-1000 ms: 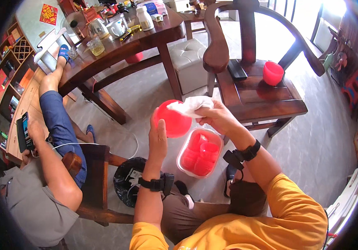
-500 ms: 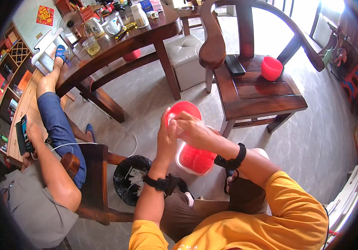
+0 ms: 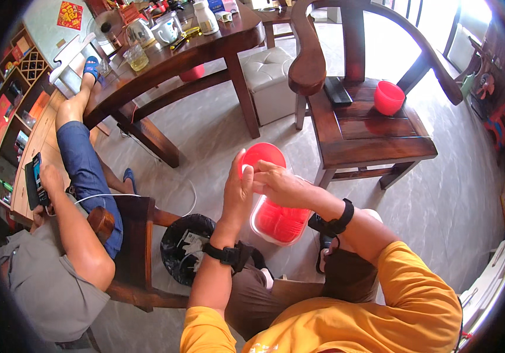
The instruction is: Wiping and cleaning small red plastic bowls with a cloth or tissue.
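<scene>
A red bowl point(image 3: 264, 154) is held up in front of me, its open side facing up. My left hand point(image 3: 237, 191) grips its left side, thumb near the rim. My right hand point(image 3: 285, 185) closes on the near rim, its bent fingers reaching toward my left thumb; its fingertips are partly hidden. Below my hands, a clear plastic tray point(image 3: 256, 230) holds several red bowls point(image 3: 282, 220) lying nested on their side. Another red bowl point(image 3: 389, 98) stands on the seat of the wooden chair point(image 3: 376, 150) ahead.
A black-lined bin point(image 3: 173, 259) stands left of my legs. Farther left, a seated person point(image 3: 58, 288) holds a phone point(image 3: 37, 176) with a white cable. A dark wooden table point(image 3: 205, 56) carries cups and bottles. A dark flat object point(image 3: 337, 92) lies on the chair, beside a grey stool point(image 3: 269, 82).
My right fingers have drawn back from inside the bowl to its near rim. My left hand still grips the bowl. The whole view has shifted slightly.
</scene>
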`<state>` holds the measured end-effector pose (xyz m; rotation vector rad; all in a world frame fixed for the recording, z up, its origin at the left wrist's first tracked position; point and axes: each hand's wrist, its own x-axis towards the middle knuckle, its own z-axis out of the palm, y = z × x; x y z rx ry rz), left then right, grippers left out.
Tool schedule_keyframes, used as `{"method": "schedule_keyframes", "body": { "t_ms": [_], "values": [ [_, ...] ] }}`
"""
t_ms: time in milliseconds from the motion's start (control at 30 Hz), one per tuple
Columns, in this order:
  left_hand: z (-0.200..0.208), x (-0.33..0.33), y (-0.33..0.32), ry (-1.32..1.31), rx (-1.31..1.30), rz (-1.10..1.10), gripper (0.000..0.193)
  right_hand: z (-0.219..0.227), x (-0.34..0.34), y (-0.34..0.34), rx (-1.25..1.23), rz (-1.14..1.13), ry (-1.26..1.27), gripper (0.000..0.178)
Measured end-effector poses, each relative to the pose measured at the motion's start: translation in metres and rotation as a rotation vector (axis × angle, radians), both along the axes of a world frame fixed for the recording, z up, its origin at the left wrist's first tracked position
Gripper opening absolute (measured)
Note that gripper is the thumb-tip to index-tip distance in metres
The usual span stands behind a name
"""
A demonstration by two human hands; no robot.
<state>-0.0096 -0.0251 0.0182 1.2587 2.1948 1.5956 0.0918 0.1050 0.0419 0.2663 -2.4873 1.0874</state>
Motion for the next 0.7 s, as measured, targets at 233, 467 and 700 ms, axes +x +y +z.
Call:
{"method": "schedule_keyframes", "body": {
  "t_ms": [233, 467, 700],
  "values": [
    [0.015, 0.007, 0.002, -0.054, 0.03, 0.001, 0.053, -0.006, 0.001, -0.001, 0.044, -0.253, -0.017, 0.039],
    [0.007, 0.005, 0.004, -0.076, 0.064, -0.042, 0.056, -0.01, 0.0, 0.001, -0.242, -0.125, 0.041, 0.042],
    [0.006, 0.01, 0.006, -0.03, 0.094, -0.082, 0.058, 0.003, -0.002, -0.006, -0.366, -0.187, 0.003, 0.026]
  ]
}}
